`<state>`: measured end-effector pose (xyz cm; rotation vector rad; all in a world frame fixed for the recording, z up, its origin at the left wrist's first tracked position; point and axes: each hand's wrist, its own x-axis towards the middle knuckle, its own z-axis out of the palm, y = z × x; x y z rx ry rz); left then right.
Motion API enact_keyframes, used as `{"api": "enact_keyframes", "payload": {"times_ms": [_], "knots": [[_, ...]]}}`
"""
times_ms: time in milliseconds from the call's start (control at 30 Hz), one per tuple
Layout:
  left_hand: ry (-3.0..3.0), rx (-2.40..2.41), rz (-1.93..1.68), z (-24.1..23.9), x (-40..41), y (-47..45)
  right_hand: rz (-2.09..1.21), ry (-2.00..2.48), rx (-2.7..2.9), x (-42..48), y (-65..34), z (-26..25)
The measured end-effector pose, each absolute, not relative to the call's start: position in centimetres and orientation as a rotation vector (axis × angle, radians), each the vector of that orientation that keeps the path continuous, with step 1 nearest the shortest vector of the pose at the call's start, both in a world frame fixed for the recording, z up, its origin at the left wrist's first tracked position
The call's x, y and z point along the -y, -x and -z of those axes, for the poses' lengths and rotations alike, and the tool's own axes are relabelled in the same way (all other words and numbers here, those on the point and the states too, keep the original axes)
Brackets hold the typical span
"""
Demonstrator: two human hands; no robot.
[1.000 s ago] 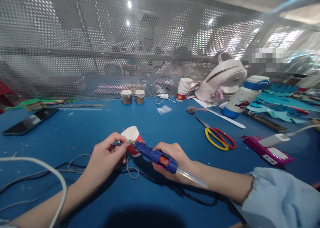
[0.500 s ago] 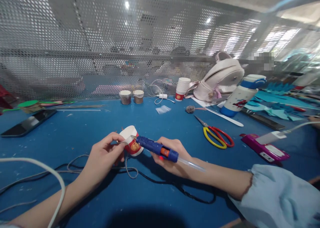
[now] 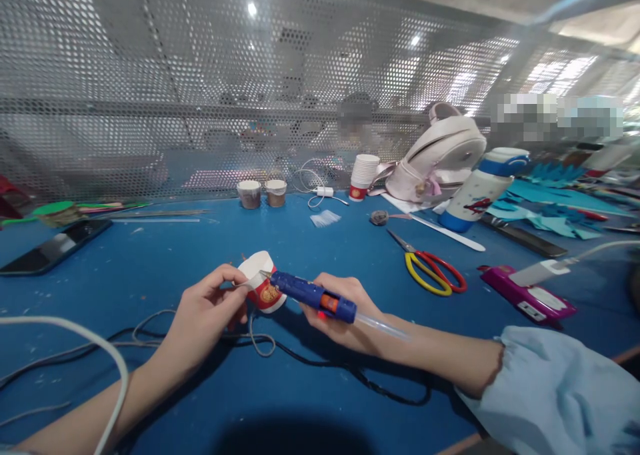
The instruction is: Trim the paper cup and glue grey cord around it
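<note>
My left hand (image 3: pixel 205 318) pinches a small red-and-white paper cup (image 3: pixel 261 283), tipped on its side just above the blue table (image 3: pixel 165 255). My right hand (image 3: pixel 340 322) grips a blue hot glue gun (image 3: pixel 313 296) with a clear glue stick sticking out of its back. The gun's metal tip touches the cup near its rim, right by my left fingertips. A thin grey cord (image 3: pixel 257 338) loops on the table under both hands.
Red-and-yellow scissors (image 3: pixel 433 272), a pink device (image 3: pixel 527 295) with a white plug, a white-and-blue bottle (image 3: pixel 480 190), a pale bag (image 3: pixel 440 152), a stack of paper cups (image 3: pixel 365 175), two small brown cups (image 3: pixel 263 192) and a phone (image 3: pixel 50 248) lie around. A perforated metal screen (image 3: pixel 200 88) closes the back.
The cup has turned slightly in my left hand, showing its printed side. The glue gun tip has stayed at the cup's rim.
</note>
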<state>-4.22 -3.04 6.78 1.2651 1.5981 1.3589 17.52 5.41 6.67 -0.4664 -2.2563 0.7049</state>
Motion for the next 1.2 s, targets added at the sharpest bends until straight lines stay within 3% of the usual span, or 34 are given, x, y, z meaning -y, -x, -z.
{"api": "enact_keyframes", "payload": {"times_ms": [200, 533, 1000, 1200], "knots": [[-1.231, -1.567, -1.392, -6.4, 2.8, 4.5, -0.778, 0.77, 2.239, -5.7, -17.5, -7.9], [-1.272, -1.585, -1.369, -6.7, 3.0, 4.3, -0.754, 0.5, 2.296, -5.0, -17.5, -7.0], [-1.199, -1.512, -1.424, -6.2, 2.9, 5.1, -1.094, 0.819, 2.064, -6.7, -17.6, -8.3], [-1.229, -1.524, -1.431, -6.1, 3.0, 5.1, -0.783, 0.831, 2.253, -10.4, -17.3, -5.9]]}}
